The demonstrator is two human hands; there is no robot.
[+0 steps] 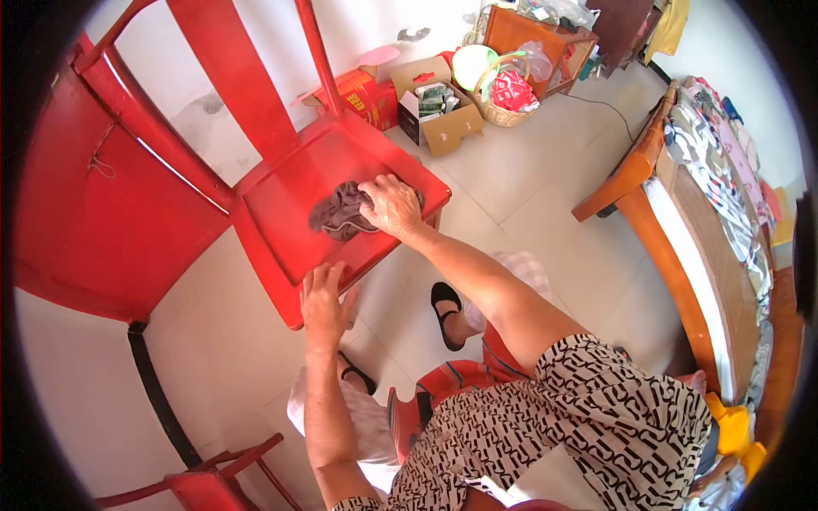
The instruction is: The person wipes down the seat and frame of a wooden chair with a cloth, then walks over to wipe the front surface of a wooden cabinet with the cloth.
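A red wooden chair (281, 196) with a slatted back stands in front of me. On its seat lies a crumpled dark brown cloth (341, 213) with a pale edge. My right hand (392, 204) presses on the right part of the cloth, fingers curled over it. At the seat's front left edge is my left hand (324, 302), its fingers apart and the tips on or just over the rim. That hand has nothing in it.
By the wall stand an open cardboard box (443, 119), a red carton (366, 98) and a wicker basket (504, 111). To the right is a wooden bed (656, 247) with folded fabrics. A second red chair (209, 485) stands at lower left, and a red panel (111, 187) at left.
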